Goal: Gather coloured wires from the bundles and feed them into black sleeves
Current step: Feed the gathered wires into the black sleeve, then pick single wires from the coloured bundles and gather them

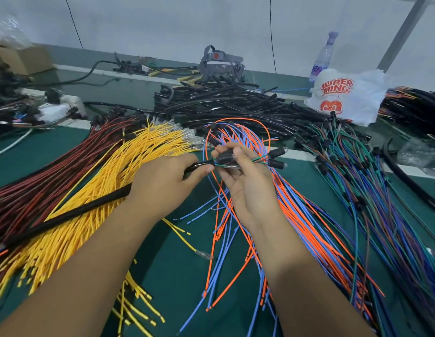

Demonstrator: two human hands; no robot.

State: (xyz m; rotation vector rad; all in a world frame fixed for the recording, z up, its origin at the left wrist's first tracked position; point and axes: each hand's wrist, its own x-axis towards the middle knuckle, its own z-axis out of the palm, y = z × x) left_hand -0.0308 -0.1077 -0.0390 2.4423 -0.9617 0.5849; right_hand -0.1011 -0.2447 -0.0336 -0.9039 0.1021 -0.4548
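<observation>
While each hand (pixel 163 176) (pixel 245 183) pinches the black sleeve (pixel 65 218), yellow wires (pixel 95 190) lie beneath, orange wires (pixel 296 215) alongside.

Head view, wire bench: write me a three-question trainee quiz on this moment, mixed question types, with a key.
1. True or false: the left hand grips a black sleeve that trails away over the yellow wires.
2. Multiple choice: what lies directly beneath the right hand? A) red wires B) orange and blue wires C) the white plastic bag
3. Fill in: the pile of loose black sleeves lies at the ____ of the green table, beyond the hands.

Key: 1 true; 2 B; 3 far side. The right hand pinches a few wires with black end caps where they meet the sleeve's mouth.
</observation>
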